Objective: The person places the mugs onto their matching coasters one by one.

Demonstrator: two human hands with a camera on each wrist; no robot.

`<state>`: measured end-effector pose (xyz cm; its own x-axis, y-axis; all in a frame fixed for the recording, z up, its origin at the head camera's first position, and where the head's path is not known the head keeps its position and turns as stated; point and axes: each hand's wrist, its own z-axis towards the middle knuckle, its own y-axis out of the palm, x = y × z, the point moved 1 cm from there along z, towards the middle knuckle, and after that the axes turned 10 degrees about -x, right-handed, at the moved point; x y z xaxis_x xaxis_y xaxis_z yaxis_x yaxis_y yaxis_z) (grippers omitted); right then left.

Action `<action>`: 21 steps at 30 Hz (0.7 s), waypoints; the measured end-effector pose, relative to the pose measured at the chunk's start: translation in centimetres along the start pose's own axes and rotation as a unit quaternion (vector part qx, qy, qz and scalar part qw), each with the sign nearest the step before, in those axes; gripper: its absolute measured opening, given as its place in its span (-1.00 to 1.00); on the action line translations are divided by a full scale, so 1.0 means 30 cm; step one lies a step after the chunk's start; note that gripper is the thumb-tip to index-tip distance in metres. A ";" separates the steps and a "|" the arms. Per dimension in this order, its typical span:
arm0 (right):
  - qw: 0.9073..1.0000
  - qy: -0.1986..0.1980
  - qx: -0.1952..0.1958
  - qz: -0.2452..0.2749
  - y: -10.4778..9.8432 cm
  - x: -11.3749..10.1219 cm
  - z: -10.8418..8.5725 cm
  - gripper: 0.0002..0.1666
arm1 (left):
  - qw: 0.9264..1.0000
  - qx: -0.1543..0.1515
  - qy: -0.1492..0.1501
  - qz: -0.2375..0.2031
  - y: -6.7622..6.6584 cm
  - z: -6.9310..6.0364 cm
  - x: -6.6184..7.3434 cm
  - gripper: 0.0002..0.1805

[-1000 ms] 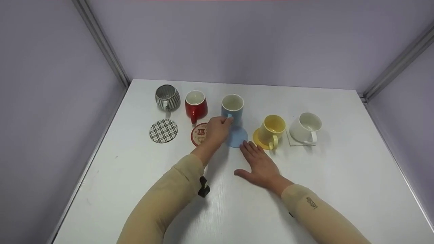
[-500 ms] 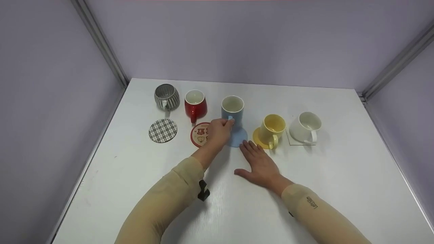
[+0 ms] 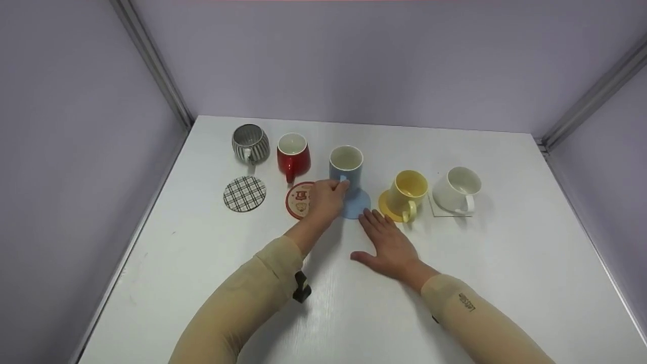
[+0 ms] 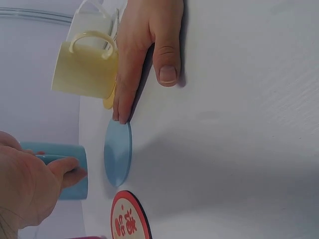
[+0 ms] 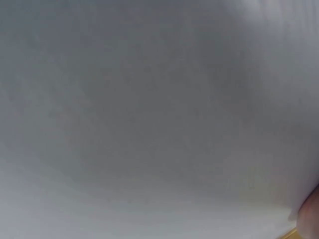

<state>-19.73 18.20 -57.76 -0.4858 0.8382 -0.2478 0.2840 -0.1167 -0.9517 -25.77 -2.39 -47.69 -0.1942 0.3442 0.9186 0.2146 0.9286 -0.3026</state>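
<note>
On the white table (image 3: pixel 349 323), at the centre: a blue mug (image 3: pixel 353 176), upright, at the far side of a round blue coaster (image 3: pixel 358 205); its inside wall is pale.
Left hand (image 3: pixel 327 198): pinches the blue mug's handle between thumb and fingers.
Right hand (image 3: pixel 392 247): lies palm down, fingers straight, their tips at the near edge of the blue coaster.
Mugs to the left: a grey striped mug (image 3: pixel 258 150), grey inside, behind a plaid coaster (image 3: pixel 244 193); a red mug (image 3: pixel 299 164), pale inside, behind a red-rimmed coaster (image 3: pixel 298 200).
Mugs to the right: a yellow mug (image 3: pixel 402 198), yellow inside, on a yellow coaster (image 3: pixel 387 209); a white mug (image 3: pixel 448 195), white inside, on a square white coaster (image 3: pixel 443 214).
Left wrist view: shows a gap, hidden from the head view, between the blue mug's base and its coaster; whether the base touches the table I cannot tell.
Right wrist view: blurred pale surface, with a fingertip (image 5: pixel 310 220) and a sliver of yellow at lower right.
</note>
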 end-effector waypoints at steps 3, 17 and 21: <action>1.000 -0.004 0.010 0.005 0.003 0.000 -0.002 0.21 | 1.000 0.000 0.003 0.004 0.003 -0.008 0.000 -0.59; 1.000 -0.001 0.003 0.000 0.007 0.012 0.006 0.22 | 1.000 0.007 0.028 0.010 0.023 -0.023 -0.007 -0.55; 1.000 -0.002 0.003 0.001 0.008 0.012 0.006 0.22 | 0.999 0.003 0.032 0.005 0.029 -0.030 -0.006 -0.54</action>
<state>-20.00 18.38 -58.11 -0.4881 0.8359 -0.2511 0.2796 -0.1228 -0.9522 -24.69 -1.75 -47.89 -0.1304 0.3443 0.9298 0.2110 0.9259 -0.3133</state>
